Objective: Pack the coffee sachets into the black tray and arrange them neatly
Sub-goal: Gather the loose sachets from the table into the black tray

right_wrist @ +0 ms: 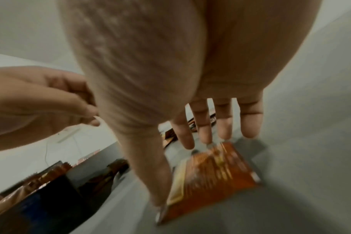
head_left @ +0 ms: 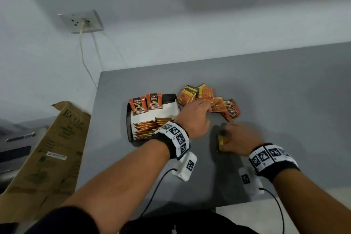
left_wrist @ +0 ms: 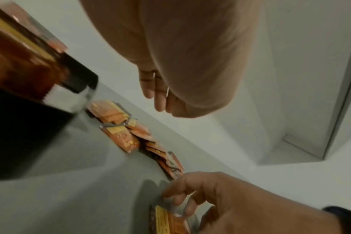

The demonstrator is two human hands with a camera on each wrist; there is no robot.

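The black tray point(head_left: 129, 129) sits left of centre on the grey table. Two coffee sachets point(head_left: 145, 103) stand upright at its back and several lie stacked at its front point(head_left: 150, 127). A loose pile of sachets point(head_left: 201, 95) lies just right of the tray. My left hand point(head_left: 208, 107) reaches over this pile, fingers loosely bent, and holds nothing. In the left wrist view the left hand's fingers point(left_wrist: 159, 98) hang above the pile point(left_wrist: 126, 136). Nearer me, my right hand point(head_left: 226, 137) grips a single sachet point(right_wrist: 212, 182) on the table, thumb at one edge, fingers at the other.
A tall cardboard box point(head_left: 47, 157) leans beside the table's left edge. A wall socket point(head_left: 81, 21) with a cable hangs behind. The wall runs close behind the pile. Bare grey table point(head_left: 284, 91) stretches to the right of the pile.
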